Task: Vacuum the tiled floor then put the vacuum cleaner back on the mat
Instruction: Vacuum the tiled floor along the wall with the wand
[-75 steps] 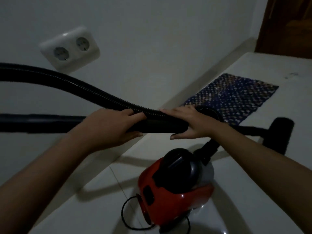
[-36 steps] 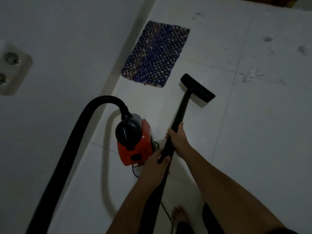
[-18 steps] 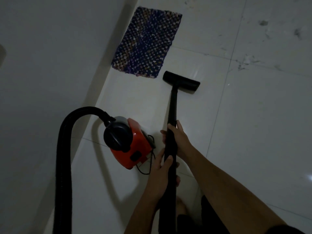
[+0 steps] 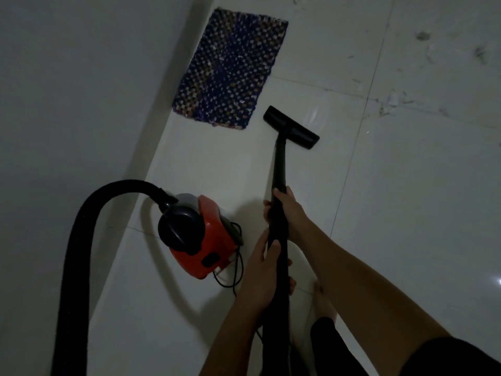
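Note:
A small red and black vacuum cleaner [image 4: 200, 240] sits on the white tiled floor [image 4: 393, 213] by the wall. Its thick black hose [image 4: 78, 240] arcs up and left out of the picture. I hold the black wand [image 4: 279, 169] with both hands: my right hand [image 4: 290, 210] grips it higher up, my left hand [image 4: 260, 278] lower down. The black floor nozzle [image 4: 291, 127] rests on the tile just right of the near corner of a dark blue patterned mat [image 4: 230, 69], which lies against the wall.
The grey wall [image 4: 81, 90] runs along the left. A black power cord [image 4: 233, 270] loops on the floor beside the vacuum body. Dust and debris specks [image 4: 393, 104] lie on tiles at the upper right. My bare foot [image 4: 322, 299] stands near the wand.
I went from gripping the hose at wall height to holding the wand upright. In the last half second the nozzle turned slightly and slid a little right near the mat's corner.

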{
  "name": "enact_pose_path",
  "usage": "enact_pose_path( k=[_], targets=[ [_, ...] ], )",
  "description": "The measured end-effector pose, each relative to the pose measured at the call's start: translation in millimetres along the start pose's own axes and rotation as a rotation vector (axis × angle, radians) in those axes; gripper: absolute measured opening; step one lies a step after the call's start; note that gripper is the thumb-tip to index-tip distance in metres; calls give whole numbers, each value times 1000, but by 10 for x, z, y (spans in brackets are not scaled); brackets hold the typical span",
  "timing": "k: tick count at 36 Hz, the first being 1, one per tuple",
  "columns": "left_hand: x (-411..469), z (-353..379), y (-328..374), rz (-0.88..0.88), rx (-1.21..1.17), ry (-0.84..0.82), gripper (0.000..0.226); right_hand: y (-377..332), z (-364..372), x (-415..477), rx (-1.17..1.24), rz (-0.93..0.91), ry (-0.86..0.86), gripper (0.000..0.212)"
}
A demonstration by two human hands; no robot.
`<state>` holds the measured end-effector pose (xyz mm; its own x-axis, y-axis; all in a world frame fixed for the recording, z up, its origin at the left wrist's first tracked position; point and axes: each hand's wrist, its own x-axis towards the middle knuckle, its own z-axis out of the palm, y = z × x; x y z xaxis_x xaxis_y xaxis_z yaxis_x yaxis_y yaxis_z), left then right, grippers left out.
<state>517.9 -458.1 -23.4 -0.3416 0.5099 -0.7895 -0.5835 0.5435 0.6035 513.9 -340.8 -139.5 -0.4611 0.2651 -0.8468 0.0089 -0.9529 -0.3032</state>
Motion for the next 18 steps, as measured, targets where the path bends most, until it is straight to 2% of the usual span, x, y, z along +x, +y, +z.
enact_pose_path(
  k=[5, 13, 18],
  targets=[
    [129, 150, 152, -11, -67, 20, 39, -180, -55, -16, 103, 39, -65, 15],
    [397, 436, 553, -87, -143, 9, 39, -774, 34, 113, -76, 29, -4, 12],
    [660, 597, 862, -216, -193, -32, 37, -1124, 76, 275, -229, 22, 30, 15]
  ],
)
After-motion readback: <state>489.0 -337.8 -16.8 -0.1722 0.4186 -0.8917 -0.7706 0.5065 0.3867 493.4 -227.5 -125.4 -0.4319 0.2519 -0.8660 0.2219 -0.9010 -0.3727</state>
